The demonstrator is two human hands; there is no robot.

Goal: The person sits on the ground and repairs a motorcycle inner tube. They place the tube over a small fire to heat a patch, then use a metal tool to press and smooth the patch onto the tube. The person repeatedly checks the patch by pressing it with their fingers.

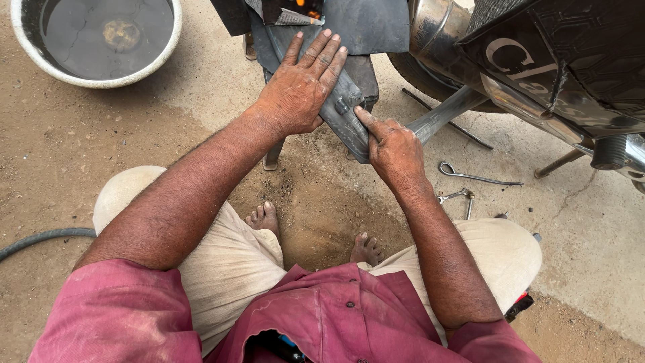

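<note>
Starting at the far left, a hose (40, 236) lies on the dirt ground (67, 148), and a basin (94, 40) of water sits above it. The left hand (299, 84) lies open, fingers straight and together, pressed flat on a dark rubber strip (349, 124) draped over a small stool (366, 74). The right hand (393, 149) grips the strip's lower end, its thumb on top. Two wrenches (470, 178) lie on the concrete beside a motorcycle (551, 60).

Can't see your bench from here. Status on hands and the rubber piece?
Left hand flat on the dark rubber strip. Right hand pinching its near end. Spanners on the ground, clear.
</note>
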